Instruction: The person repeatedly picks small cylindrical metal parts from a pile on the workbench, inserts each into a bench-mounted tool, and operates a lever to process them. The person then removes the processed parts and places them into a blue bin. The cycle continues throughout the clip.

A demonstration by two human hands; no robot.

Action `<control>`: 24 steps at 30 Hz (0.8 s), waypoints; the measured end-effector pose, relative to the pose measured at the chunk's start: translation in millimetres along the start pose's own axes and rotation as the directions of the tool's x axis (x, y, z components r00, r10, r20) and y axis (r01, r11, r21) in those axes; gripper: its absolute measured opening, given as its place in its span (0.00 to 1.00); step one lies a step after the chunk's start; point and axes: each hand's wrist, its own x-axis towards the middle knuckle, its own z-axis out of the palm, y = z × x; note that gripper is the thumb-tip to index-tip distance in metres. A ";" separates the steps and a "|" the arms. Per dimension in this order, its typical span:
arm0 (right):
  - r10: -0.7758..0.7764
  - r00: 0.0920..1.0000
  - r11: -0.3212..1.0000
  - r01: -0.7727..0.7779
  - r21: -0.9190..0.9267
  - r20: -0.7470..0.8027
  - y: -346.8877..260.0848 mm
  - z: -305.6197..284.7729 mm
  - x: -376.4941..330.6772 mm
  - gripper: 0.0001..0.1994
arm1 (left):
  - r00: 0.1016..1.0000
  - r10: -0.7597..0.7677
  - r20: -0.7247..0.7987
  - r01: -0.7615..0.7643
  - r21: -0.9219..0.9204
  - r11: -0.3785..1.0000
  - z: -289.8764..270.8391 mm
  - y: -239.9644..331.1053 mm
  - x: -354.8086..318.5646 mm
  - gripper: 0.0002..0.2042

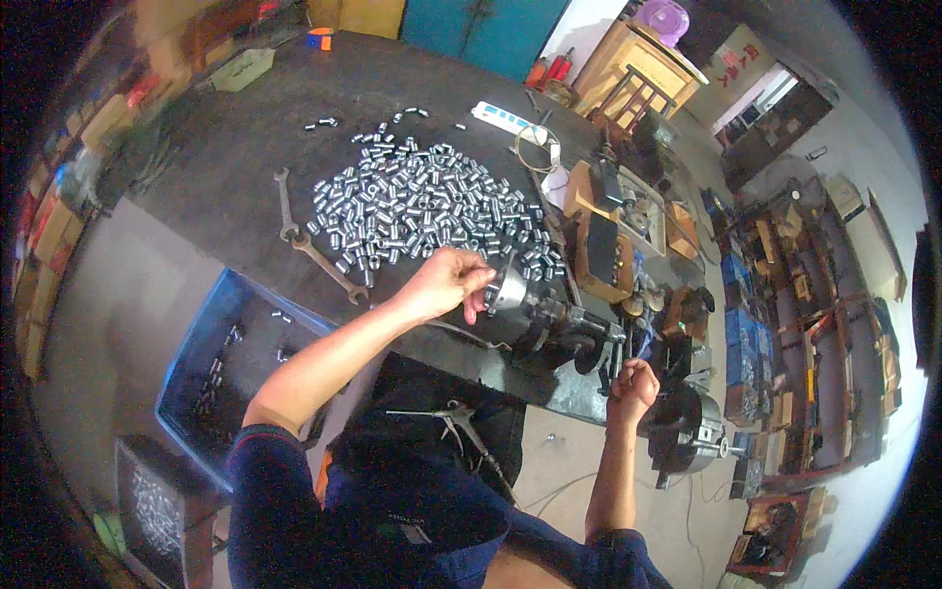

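Observation:
My left hand [453, 283] is closed in a pinch at the front face of a round metal chuck [508, 293] on a small bench lathe [559, 326]. Whatever lies between its fingertips is too small and hidden to make out. On the machine's right side, my right hand [635, 385] is wrapped round a lever handle [629, 349]. A wide heap of short shiny metal sleeves [422, 206] lies on the dark bench just beyond my left hand.
Two open-ended wrenches [286, 208] lie left of the heap. Below my left forearm stands a blue bin [191, 339] with some sleeves inside. A grey air gun [453, 416] rests near my lap. Farther back are a white power strip [508, 122] and wooden boxes [601, 257]. Another chuck [692, 417] sits at right.

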 end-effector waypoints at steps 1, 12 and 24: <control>0.002 1.000 1.000 -0.002 0.008 0.004 -3.8 3.6 1.3 0.08 | 1.000 0.013 0.008 -0.013 -0.001 1.000 -0.9 -1.5 0.3 0.08; -0.045 0.992 0.999 0.047 0.011 -0.117 -18.4 40.3 85.1 0.09 | 0.990 0.129 -0.050 -0.117 0.199 0.973 1.7 -5.5 1.1 0.09; 0.187 0.956 0.981 -0.171 0.087 -0.227 71.6 -5.2 39.2 0.09 | 0.863 0.472 -0.180 -0.169 0.778 0.605 16.1 -9.4 -0.9 0.16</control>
